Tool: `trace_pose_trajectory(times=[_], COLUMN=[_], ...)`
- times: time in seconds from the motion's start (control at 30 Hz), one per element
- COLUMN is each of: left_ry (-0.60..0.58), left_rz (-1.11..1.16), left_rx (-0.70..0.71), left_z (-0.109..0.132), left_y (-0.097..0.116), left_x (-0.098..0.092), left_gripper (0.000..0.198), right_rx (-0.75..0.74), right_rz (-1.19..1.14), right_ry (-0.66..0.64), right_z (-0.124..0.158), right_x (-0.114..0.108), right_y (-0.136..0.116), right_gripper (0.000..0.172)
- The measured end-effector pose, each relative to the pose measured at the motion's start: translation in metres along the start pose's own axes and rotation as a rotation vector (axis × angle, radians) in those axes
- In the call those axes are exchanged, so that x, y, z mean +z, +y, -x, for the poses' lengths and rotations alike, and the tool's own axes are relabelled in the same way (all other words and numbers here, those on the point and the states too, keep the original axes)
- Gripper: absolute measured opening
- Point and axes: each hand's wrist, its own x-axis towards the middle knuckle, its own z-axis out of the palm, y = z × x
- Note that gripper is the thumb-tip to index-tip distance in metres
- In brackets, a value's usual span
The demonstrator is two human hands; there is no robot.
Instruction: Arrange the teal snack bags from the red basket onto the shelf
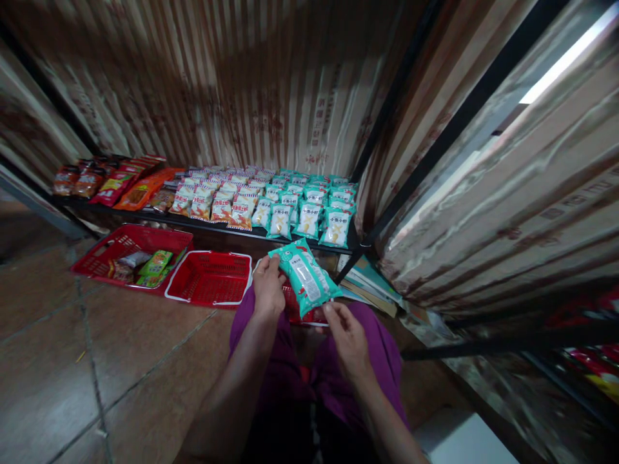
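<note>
A teal snack bag [305,274] is stretched between my two hands above my lap, its printed back panel facing up. My left hand [269,283] pinches its upper left corner between thumb and fingers. At the lower right corner, my right hand [344,328] grips the bag's edge. Just beyond, similar teal-and-white snack bags [309,219] stand in rows on the right end of a black shelf [193,225]. Beneath the held bag a red basket [293,306] is partly hidden by it and by my knees.
White-and-orange snack bags [221,206] fill the shelf's middle, with red packets [120,180] and an orange packet [147,189] further left. On the tiled floor sit a red basket [207,283] and another red basket [91,251] holding several packets. Flat cartons [372,283] lean beneath the shelf's right end.
</note>
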Motion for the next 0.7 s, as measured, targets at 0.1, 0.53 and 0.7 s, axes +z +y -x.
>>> trace_pose_trajectory(times=[0.1,0.53,0.7], left_ry=[-0.011,-0.035,-0.022], left_rz=[0.008,0.037,-0.047], left_rx=[-0.019,-0.03,-0.042], left_z=[0.002,0.005,0.009], left_y=[-0.002,-0.009,-0.002], left_x=[0.001,0.003,0.006], left_gripper=[0.035,0.027,0.018], right_rx=[0.096,0.103,0.145], right_rz=[-0.158,-0.277,-0.29], right_ry=[0.002,0.095,0.094], right_z=[0.0,0.0,0.0], right_x=[0.006,0.009,0.01], right_y=[-0.004,0.004,0.012], right_gripper=[0.04,0.035,0.034])
